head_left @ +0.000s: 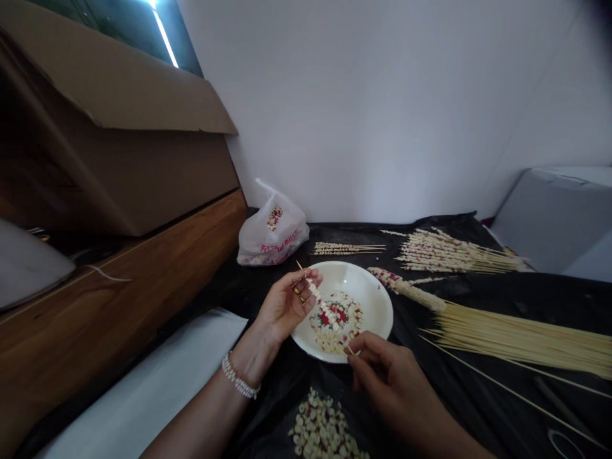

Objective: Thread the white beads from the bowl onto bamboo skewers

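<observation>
My left hand (287,303) pinches the upper part of a thin wooden skewer (325,310) threaded with small white buds. My right hand (382,373) is closed on the skewer's lower end, just at the near rim of a white bowl (373,293). The skewer slants across the bowl, which holds white buds and some red petals (336,319). A loose pile of white buds (321,430) lies on the black sheet below my hands. A bead bracelet sits on my left wrist.
A bundle of bare skewers (521,338) lies to the right. Filled skewers (454,255) lie behind the bowl, a smaller set (344,248) nearer the white plastic bag (272,233). A cardboard box (119,127) and wooden edge stand left. A grey box (559,213) is at far right.
</observation>
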Action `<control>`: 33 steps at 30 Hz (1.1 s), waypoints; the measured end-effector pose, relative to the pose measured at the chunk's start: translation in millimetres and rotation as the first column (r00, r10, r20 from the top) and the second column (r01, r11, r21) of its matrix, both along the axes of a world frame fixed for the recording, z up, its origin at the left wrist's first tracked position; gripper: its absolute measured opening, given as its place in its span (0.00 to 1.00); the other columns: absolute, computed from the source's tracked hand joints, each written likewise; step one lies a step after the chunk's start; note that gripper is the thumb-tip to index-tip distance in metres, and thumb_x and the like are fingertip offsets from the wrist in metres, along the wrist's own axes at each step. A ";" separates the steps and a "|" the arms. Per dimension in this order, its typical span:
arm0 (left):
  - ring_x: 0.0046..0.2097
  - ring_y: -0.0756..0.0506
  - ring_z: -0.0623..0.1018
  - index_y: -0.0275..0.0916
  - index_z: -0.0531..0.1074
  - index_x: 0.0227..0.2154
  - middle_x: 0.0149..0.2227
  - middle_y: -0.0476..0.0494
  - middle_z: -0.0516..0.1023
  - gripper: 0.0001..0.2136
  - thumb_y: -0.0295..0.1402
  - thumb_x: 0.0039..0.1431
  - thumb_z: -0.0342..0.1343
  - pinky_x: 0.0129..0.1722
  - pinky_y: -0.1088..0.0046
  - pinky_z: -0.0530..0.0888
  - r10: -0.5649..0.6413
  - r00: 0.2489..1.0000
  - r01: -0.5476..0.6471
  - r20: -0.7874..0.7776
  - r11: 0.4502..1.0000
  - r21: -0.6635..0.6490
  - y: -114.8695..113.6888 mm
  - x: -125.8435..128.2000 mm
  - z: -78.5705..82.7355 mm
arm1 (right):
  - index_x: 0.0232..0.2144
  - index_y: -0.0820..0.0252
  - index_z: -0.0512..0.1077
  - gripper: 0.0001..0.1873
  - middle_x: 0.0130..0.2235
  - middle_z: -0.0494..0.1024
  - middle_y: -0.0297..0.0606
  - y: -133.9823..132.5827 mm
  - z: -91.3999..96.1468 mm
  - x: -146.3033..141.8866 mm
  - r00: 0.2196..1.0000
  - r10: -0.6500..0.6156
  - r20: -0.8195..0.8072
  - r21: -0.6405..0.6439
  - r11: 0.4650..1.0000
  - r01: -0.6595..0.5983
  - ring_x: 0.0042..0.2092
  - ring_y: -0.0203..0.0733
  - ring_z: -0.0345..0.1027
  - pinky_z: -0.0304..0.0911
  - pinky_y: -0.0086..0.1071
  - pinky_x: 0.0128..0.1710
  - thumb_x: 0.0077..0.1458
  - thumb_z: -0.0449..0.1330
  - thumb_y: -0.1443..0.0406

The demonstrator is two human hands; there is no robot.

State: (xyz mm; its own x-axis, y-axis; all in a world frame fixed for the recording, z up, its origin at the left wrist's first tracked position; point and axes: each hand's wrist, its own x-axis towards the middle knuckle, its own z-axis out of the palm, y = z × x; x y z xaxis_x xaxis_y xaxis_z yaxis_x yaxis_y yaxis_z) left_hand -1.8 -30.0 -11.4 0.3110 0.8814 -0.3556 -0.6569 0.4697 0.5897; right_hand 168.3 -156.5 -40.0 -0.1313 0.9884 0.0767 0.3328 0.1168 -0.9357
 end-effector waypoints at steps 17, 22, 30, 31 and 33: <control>0.37 0.47 0.78 0.36 0.77 0.37 0.37 0.41 0.81 0.08 0.31 0.54 0.61 0.37 0.72 0.74 0.176 0.673 0.412 -0.719 0.717 0.562 -11.8 12.3 -11.6 | 0.34 0.59 0.71 0.10 0.21 0.75 0.32 16.7 0.4 30.7 0.954 -0.278 0.109 0.291 0.927 0.237 0.23 0.38 0.67 0.58 0.30 0.25 0.60 0.54 0.60; 0.37 0.45 0.76 0.39 0.79 0.36 0.36 0.42 0.80 0.11 0.39 0.59 0.55 0.38 0.69 0.70 0.413 0.260 0.776 -0.873 0.449 0.443 -14.6 9.7 -16.2 | 0.38 0.61 0.72 0.10 0.28 0.79 0.37 18.6 -7.3 34.2 0.899 -0.361 0.248 0.505 0.840 0.198 0.27 0.39 0.72 0.60 0.31 0.28 0.61 0.52 0.64; 0.32 0.42 0.73 0.45 0.80 0.42 0.31 0.44 0.78 0.22 0.44 0.41 0.68 0.32 0.71 0.64 0.336 0.228 0.868 -0.914 0.355 0.347 -19.4 0.6 -21.0 | 0.40 0.61 0.72 0.11 0.31 0.80 0.40 17.8 -8.8 33.0 0.872 -0.340 0.353 0.502 0.855 0.131 0.29 0.40 0.73 0.62 0.31 0.30 0.62 0.50 0.66; 0.32 0.42 0.72 0.46 0.80 0.41 0.31 0.44 0.78 0.22 0.41 0.39 0.69 0.32 0.71 0.64 0.316 0.258 0.858 -0.913 0.359 0.366 -19.9 0.4 -22.0 | 0.40 0.61 0.72 0.11 0.31 0.80 0.39 17.8 -9.3 32.8 0.873 -0.337 0.352 0.499 0.857 0.129 0.29 0.40 0.73 0.62 0.31 0.30 0.62 0.50 0.66; 0.32 0.42 0.72 0.45 0.80 0.39 0.31 0.45 0.77 0.20 0.33 0.37 0.68 0.33 0.71 0.65 0.290 0.293 0.841 -0.911 0.375 0.390 -20.8 0.7 -24.7 | 0.39 0.60 0.72 0.11 0.30 0.79 0.39 17.9 -10.6 32.3 0.877 -0.329 0.350 0.500 0.857 0.122 0.29 0.40 0.73 0.62 0.31 0.31 0.63 0.50 0.66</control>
